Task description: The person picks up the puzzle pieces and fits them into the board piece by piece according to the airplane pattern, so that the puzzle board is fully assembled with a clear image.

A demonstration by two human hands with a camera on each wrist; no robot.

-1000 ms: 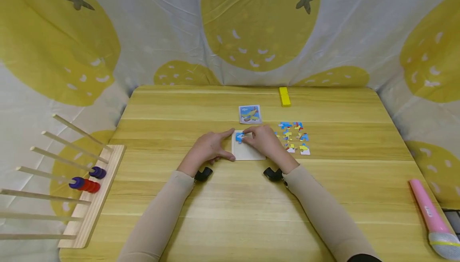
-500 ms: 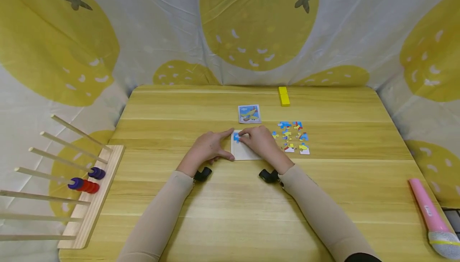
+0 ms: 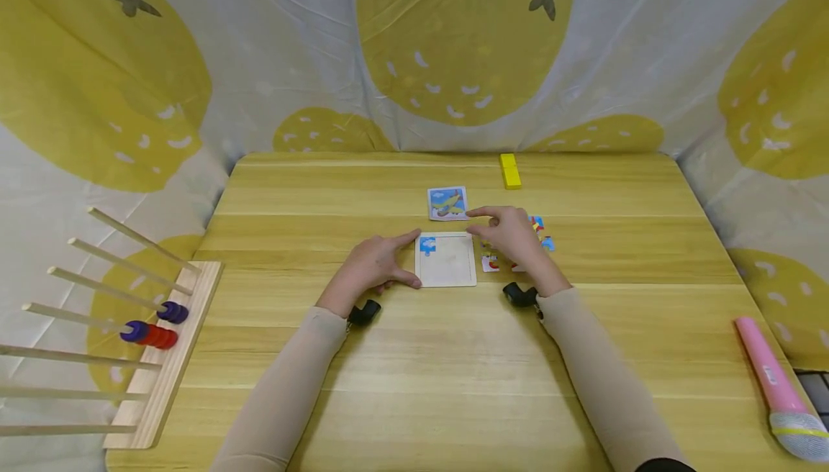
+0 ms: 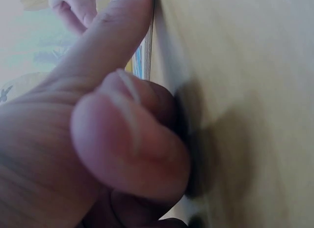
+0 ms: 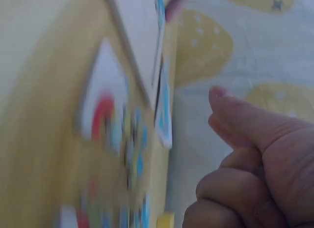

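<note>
Bright, even, soft light in head view; faint shadows under the arms on the surface (image 3: 453, 400). Slight wide-angle bend at edges. Wrist views poor: left out of focus (thumb too close), right motion-blurred.

Both arms wear snug beige sleeves to the wrists, each wrist carrying a small black camera strapped beneath; hands bare.
</note>
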